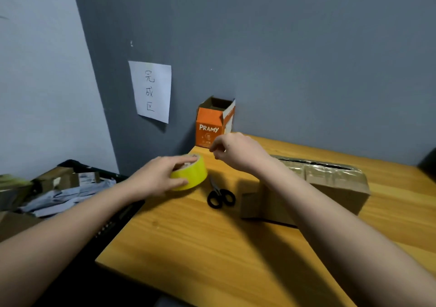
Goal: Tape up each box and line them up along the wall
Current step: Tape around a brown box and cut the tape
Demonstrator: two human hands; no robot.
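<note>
Head view: left hand grip grasping the yellow tape roll near the counter far-left corner. Right hand pinching, probably the tape end; can't confirm. Brown box mid-counter, orange box at the wall. Next: pull tape, reach scissors.

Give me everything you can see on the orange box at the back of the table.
The orange box is a small upright carton, cardboard by the look, with PRAMY in white letters on its front and a white side panel. Its top flaps stand open, showing a brown inside; no tape shows on it. It stands at the table's far left corner, close against the grey wall. The right hand hovers in front, hiding its lower right part; whether they touch is unclear.
</note>
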